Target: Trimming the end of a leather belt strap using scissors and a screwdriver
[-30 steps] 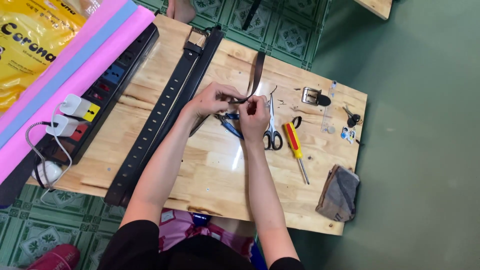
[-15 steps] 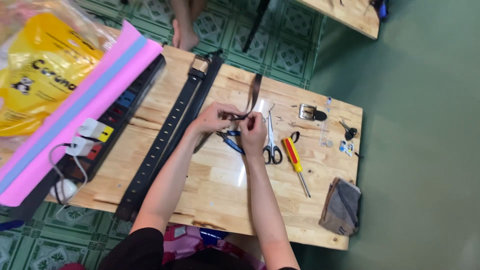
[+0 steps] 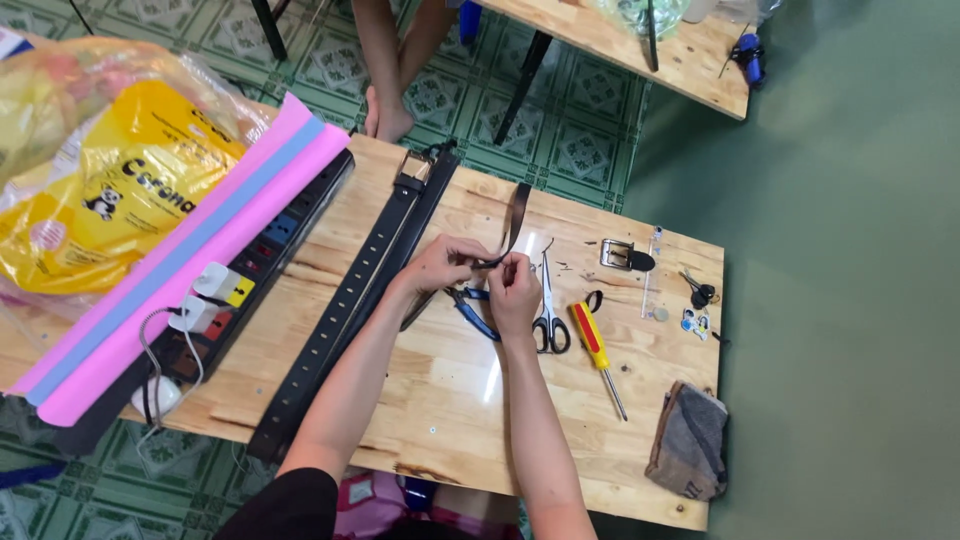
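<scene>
Over the middle of the counter (image 3: pixel 440 420), the left hand (image 3: pixel 445 265) and right hand (image 3: pixel 515 290) are both pinching the near end of a dark strap (image 3: pixel 515 215), probably leather, limp and light, their fingers pressed together there.

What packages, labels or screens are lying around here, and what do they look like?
Yellow plastic bag: far left of the wooden table, crinkled, dark lettering and a small panda picture.
Small sticker card: near the table's right edge, blue and white.
No screens in view.
</scene>
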